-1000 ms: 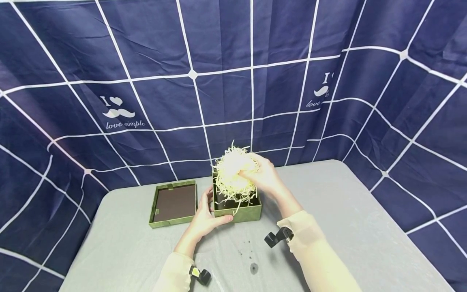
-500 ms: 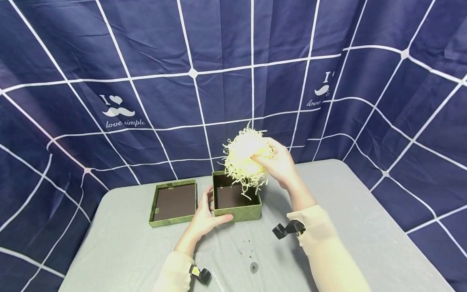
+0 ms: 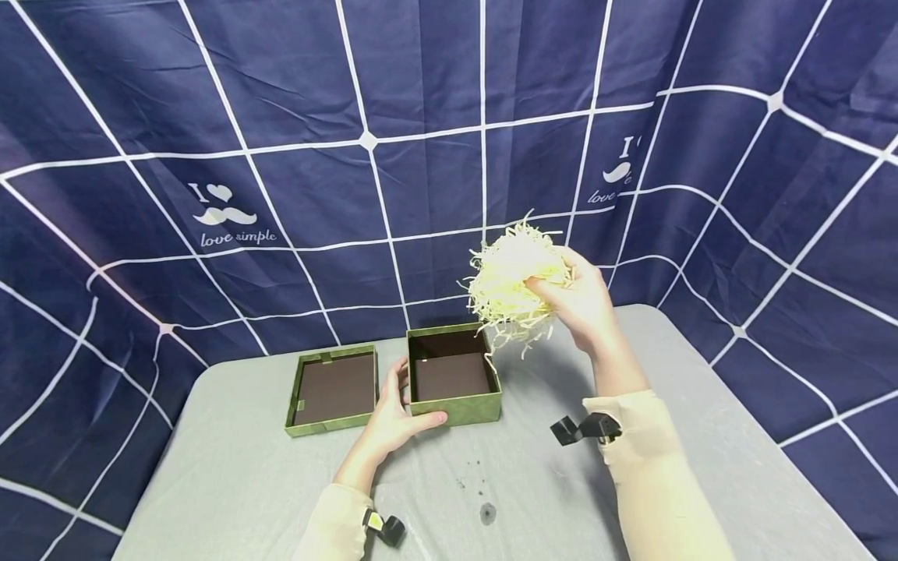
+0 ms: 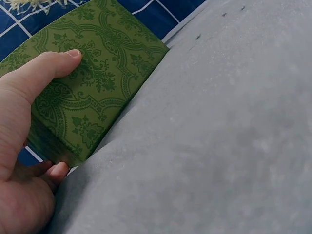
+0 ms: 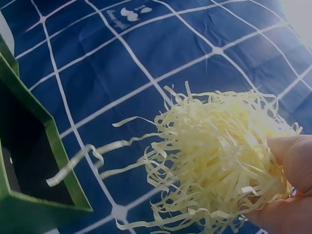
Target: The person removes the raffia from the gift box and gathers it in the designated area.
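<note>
A bundle of pale yellow shredded paper (image 3: 515, 280) hangs in the air, pinched by my right hand (image 3: 582, 304); loose strands dangle from it toward the box's right edge. Below and left stands a green patterned box (image 3: 456, 411) with a dark brown inside, its top uncovered. My left hand (image 3: 393, 421) grips the box's near left corner, thumb along the front wall and fingers at the left side. In the left wrist view the thumb lies on the ornate green wall (image 4: 112, 78). The right wrist view shows the shredded paper (image 5: 214, 156) bunched against thumb and fingers.
A shallow green lid (image 3: 330, 425) with a brown inside lies face up left of the box. Both rest on a grey cloth-covered table (image 3: 245, 483) with several dark spots near its front. A blue curtain with white lines (image 3: 302, 195) closes off the back and sides.
My right hand has lifted the shredded paper up out of the box and moved it to the right, exposing the box's brown floor. The left hand has stayed on the box.
</note>
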### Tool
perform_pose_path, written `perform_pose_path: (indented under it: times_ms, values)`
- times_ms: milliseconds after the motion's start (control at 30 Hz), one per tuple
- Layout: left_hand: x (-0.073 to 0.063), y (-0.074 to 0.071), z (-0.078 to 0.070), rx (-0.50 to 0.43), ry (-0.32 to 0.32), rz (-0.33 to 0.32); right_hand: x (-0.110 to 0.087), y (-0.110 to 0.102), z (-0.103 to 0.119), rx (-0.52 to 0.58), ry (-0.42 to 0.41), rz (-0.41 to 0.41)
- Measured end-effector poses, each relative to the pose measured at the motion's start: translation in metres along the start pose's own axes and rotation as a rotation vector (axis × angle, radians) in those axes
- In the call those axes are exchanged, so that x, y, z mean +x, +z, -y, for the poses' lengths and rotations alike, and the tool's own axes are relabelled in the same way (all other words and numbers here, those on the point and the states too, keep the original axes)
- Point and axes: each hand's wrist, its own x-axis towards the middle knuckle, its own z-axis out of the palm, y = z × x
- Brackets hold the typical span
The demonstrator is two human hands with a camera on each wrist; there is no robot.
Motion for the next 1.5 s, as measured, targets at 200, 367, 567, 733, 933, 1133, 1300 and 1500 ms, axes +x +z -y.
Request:
perform_pose_path:
  times_ms: [200,367,567,733,933,1133,1300,1500]
  values:
    - [0.000,0.000,0.000,-0.006,-0.004,-0.001,0.000,-0.016,-0.014,-0.003,0.009,-0.016]
    - [-0.002,-0.001,-0.001,-0.005,-0.022,0.005,-0.007,-0.027,-0.032,0.002,0.037,-0.036]
    - [-0.002,-0.001,0.000,-0.011,-0.034,0.008,-0.024,-0.031,-0.067,0.011,0.075,-0.017]
    - [-0.002,0.000,0.000,-0.013,-0.029,0.012,-0.038,-0.033,-0.094,0.007,0.103,-0.014]
    - [-0.003,0.002,-0.002,-0.015,-0.034,-0.002,-0.051,-0.036,-0.119,-0.019,0.182,0.011]
    - [-0.003,0.003,-0.003,-0.010,-0.030,0.007,-0.062,-0.035,-0.142,-0.150,0.256,0.084]
    - [-0.002,0.003,-0.003,-0.012,-0.020,0.002,-0.066,-0.032,-0.155,-0.211,0.295,0.107]
    - [-0.001,0.001,-0.002,-0.008,-0.014,0.003,-0.068,-0.028,-0.161,-0.269,0.321,0.102]
